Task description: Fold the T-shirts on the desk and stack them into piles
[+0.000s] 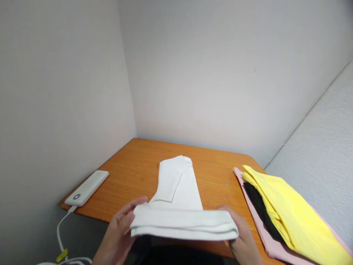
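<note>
A white garment [190, 191], with what looks like a sleeve folded over it, stretches along the wooden table toward the far side. Its near end is doubled into a wide layered band, raised at the table's front edge. My left hand [118, 228] grips the left end of this band, thumb and fingers around the cloth. At the right end my right hand [241, 235] holds the band too, with some fingers hidden beneath or behind the fabric.
The wooden table [215, 160] meets walls at the left and back. To the right lie yellow [295, 209], black [261, 209] and pink [256, 224] cloths, stacked. On the left edge rests a white power bank [88, 187] with a white cable [59, 230] hanging down.
</note>
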`<state>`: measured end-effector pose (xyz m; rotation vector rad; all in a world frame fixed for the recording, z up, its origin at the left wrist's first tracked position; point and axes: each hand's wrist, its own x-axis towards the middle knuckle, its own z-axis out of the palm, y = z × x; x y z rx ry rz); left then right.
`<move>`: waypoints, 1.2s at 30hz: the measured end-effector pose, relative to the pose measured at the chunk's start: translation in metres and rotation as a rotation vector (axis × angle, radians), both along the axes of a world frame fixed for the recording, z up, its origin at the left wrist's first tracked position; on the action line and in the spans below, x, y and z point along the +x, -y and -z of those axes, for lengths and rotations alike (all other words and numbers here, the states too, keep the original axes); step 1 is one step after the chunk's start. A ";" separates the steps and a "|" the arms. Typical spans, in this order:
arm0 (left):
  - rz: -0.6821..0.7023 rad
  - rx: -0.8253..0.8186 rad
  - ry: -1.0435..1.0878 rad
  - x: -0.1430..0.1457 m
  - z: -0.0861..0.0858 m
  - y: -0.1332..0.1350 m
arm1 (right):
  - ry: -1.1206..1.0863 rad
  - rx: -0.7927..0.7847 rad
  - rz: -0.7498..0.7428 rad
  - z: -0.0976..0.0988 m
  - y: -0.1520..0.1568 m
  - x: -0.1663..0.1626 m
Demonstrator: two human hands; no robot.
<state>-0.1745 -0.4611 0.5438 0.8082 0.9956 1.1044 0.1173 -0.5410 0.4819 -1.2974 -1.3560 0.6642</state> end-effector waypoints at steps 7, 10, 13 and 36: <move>0.062 0.198 0.016 0.061 0.013 -0.121 | 0.457 -0.257 0.235 -0.019 -0.152 0.032; 0.058 0.422 -0.506 0.064 0.050 -0.143 | 0.634 -0.404 0.275 -0.006 -0.179 0.038; 0.101 0.606 -1.044 0.053 0.087 -0.143 | 0.794 -0.451 0.285 0.016 -0.170 0.033; 0.080 0.641 -1.499 0.111 0.060 -0.244 | 0.923 -0.327 0.491 0.008 -0.242 0.055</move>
